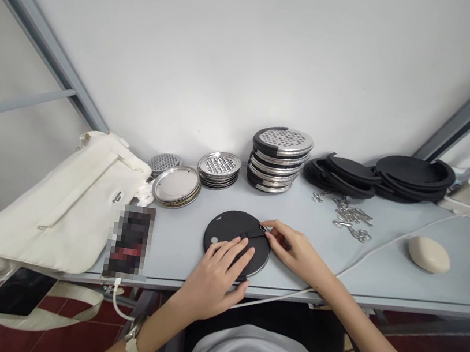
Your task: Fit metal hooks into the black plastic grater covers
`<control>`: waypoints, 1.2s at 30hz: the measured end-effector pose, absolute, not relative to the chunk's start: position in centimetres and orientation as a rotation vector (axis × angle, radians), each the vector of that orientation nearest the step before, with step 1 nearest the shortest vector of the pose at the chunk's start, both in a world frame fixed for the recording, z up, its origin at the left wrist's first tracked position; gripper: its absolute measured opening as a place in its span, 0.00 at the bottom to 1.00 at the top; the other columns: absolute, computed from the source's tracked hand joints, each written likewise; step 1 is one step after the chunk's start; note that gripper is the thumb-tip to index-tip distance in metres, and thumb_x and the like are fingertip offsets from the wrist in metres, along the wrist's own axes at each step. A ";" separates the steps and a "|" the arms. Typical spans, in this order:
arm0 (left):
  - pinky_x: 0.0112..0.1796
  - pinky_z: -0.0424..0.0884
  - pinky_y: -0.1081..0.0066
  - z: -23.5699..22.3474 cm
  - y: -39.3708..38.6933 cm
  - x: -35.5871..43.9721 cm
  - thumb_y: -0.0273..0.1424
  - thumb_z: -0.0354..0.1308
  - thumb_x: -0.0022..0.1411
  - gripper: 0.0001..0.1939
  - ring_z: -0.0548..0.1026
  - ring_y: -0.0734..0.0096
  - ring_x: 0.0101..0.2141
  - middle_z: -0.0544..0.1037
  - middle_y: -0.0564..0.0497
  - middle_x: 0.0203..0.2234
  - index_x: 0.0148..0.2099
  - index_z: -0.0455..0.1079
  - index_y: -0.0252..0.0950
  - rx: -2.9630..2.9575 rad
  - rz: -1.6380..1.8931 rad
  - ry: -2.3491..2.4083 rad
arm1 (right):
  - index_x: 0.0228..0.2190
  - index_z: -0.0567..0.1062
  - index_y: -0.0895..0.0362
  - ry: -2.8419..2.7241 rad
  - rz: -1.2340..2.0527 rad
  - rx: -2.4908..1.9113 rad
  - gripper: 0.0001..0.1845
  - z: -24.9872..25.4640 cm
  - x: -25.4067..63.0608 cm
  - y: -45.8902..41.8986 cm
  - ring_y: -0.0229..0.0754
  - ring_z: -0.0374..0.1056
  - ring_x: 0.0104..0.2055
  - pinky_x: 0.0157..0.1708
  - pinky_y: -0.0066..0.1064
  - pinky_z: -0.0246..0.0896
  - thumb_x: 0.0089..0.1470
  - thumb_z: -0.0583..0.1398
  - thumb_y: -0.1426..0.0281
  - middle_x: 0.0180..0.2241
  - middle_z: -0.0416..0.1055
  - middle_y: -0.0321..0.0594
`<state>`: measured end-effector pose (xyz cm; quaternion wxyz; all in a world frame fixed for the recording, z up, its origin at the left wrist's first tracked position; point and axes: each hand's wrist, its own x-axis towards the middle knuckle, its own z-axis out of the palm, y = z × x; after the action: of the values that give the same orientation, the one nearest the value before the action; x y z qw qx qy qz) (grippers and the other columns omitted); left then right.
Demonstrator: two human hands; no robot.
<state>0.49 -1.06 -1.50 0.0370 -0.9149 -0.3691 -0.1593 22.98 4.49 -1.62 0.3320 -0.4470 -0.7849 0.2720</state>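
A round black disc [236, 228], with a small light dot and a band across it, lies near the table's front edge. My left hand [216, 278] rests on it from above, fingers stretched out over the surface and the thumb by the near rim. At the disc's right edge, my right hand [292, 251] pinches a small metal clasp [262, 228] between thumb and forefinger; the fingers partly hide it. A little silver shows along the disc's lower right rim.
Grater discs [219, 165], metal plates [176, 185] and assembled graters [282, 142] stand along the wall. Black holders [413, 178] and loose metal clasps [352, 216] lie right. A white bag [61, 198], a blurred-out item [129, 243], a white cable [383, 243] and a cream case [428, 254] surround the work.
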 end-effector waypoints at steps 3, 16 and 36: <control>0.56 0.56 0.57 -1.5 -1.0 0.5 0.34 0.47 0.65 0.27 0.54 0.58 0.61 0.55 0.43 0.62 0.65 0.52 0.33 -2.814 -0.483 -1.140 | 0.47 0.69 0.55 -2.051 0.699 -1.166 0.16 -1.7 23.0 4.5 0.37 0.63 0.24 0.28 0.28 0.60 0.62 0.49 0.64 0.26 0.69 0.36; 0.56 0.56 0.57 -1.5 -1.0 0.5 0.34 0.48 0.65 0.27 0.55 0.58 0.61 0.56 0.42 0.62 0.65 0.53 0.33 -2.801 -0.494 -1.125 | 0.47 0.68 0.55 -2.074 0.700 -1.172 0.16 -1.6 23.0 4.5 0.36 0.62 0.24 0.27 0.27 0.60 0.62 0.48 0.64 0.25 0.67 0.35; 0.55 0.57 0.57 -1.5 -1.1 0.5 0.34 0.48 0.65 0.27 0.55 0.57 0.60 0.57 0.42 0.61 0.65 0.53 0.33 -2.787 -0.501 -1.120 | 0.47 0.67 0.55 -2.072 0.729 -1.171 0.16 -1.6 23.1 4.6 0.37 0.61 0.24 0.28 0.27 0.59 0.62 0.48 0.63 0.24 0.65 0.34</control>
<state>0.51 -1.06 -1.50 0.0481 -0.9142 -0.3674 -0.1643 23.12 4.55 -1.63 0.3203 -0.4457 -0.7886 0.2774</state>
